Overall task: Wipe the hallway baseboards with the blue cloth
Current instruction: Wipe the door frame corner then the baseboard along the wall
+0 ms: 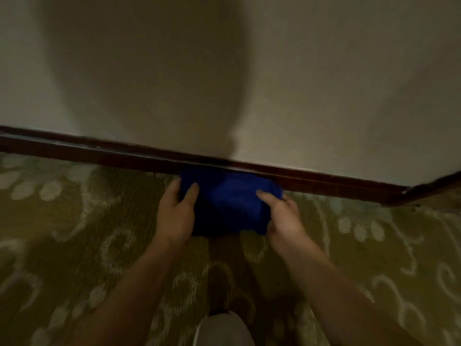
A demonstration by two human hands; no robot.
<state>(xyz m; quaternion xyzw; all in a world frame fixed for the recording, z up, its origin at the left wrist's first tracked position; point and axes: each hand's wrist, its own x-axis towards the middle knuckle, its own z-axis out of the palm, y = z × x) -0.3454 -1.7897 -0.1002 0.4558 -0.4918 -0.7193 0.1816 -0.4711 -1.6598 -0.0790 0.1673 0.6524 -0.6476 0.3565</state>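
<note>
Two hands on the blue cloth (232, 196), wiping under way.
My left hand (175, 213) and right hand (284, 221) each pinch an end of the bunched cloth, its far edge touching the dark baseboard (99, 153) above the patterned carpet (74, 233). Next, I judge, slide it along the board toward the corner on the right.

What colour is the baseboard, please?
Dark reddish brown, glossy. The baseboard shows best in the head view, the only one.
</note>
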